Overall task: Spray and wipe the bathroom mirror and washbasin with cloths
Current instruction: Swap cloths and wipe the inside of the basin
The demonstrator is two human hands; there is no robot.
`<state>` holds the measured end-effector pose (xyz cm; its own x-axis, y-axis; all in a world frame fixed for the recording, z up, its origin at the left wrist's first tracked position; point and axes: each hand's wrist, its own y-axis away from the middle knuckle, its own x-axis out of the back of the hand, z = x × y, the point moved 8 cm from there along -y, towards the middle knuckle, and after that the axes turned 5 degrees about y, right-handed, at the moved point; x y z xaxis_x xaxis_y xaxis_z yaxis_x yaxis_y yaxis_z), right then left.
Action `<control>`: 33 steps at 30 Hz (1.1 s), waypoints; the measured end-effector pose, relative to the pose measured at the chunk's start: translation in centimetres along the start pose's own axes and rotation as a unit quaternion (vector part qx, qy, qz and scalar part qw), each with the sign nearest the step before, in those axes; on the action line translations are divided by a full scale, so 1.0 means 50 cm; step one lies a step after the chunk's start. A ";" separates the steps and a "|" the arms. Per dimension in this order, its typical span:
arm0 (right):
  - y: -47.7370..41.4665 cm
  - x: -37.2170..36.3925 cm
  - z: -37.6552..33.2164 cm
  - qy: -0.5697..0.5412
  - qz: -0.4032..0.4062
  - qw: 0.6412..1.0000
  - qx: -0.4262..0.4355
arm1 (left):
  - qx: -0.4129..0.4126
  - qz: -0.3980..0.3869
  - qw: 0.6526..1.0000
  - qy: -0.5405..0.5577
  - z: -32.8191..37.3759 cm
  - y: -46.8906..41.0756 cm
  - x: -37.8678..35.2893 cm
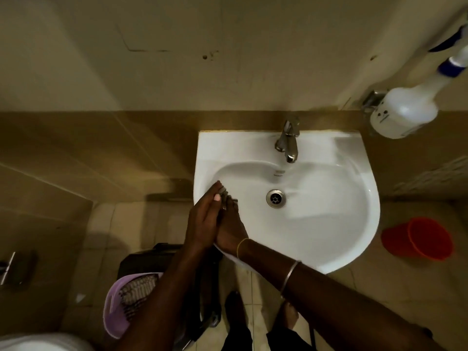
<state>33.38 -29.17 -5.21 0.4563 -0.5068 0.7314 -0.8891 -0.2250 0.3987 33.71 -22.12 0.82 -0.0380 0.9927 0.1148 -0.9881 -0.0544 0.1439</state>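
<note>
Seemingly midway: left hand (pixel 202 220) and right hand (pixel 231 230) lie flat, palms pressed together over the washbasin (pixel 329 224); mirror unseen, spray bottle (pixel 405 110) set aside.

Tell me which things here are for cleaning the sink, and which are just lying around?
For the job: washbasin; spray bottle up by the wall; left hand and right hand, pressed together over the basin. No cloth shows clearly.

Just lying about: red bucket on the floor; purple basket beside the person's feet.
</note>
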 end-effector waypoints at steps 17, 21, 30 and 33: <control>0.274 0.177 0.290 0.253 -0.185 0.948 0.060 | 0.057 -0.113 0.954 -0.273 -0.002 0.197 -0.242; 0.262 0.233 0.397 0.372 -0.193 0.905 0.074 | 0.086 -0.141 0.941 -0.297 -0.007 0.205 -0.310; 0.143 0.386 0.535 0.525 -0.148 0.826 0.145 | 0.120 -0.127 0.943 -0.284 -0.009 0.203 -0.375; 0.072 0.395 0.539 0.520 -0.124 0.823 0.194 | 0.135 -0.100 0.949 -0.265 -0.017 0.202 -0.366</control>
<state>38.19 -62.40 -4.23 0.2318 0.5349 0.8125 -0.6176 -0.5645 0.5477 24.29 -40.74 -0.66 0.2983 0.7964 0.5260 -0.8903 0.0335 0.4541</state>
